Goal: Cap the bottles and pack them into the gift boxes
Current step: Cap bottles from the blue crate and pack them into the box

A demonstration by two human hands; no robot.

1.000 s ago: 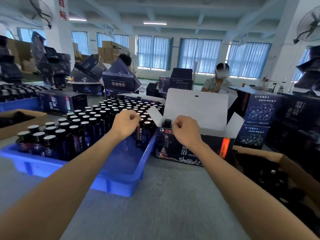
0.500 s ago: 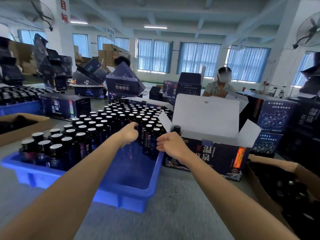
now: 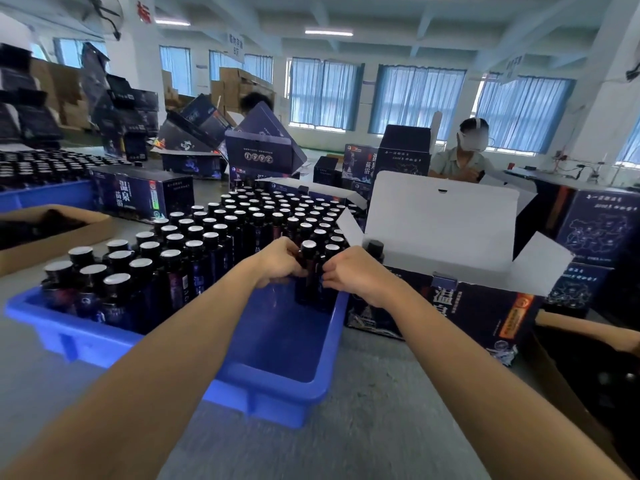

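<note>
Blue crate (image 3: 287, 386), far right corner: my left hand (image 3: 280, 263) curls round a capped bottle (image 3: 308, 268), my right hand (image 3: 353, 275) pinches the neighbouring bottle (image 3: 331, 258), both upright in the crate. Open gift box (image 3: 450, 306) just beside, right; one boxed bottle (image 3: 375, 247) stands inside.

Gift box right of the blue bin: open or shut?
Open. The gift box's white lid stands upright, its side flaps are spread out, and one capped bottle shows inside at its left end.

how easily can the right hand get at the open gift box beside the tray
Probably easily: the right hand holds bottles at the blue tray's right edge, and the open gift box stands just beside it, flaps up, with nothing between them.
</note>
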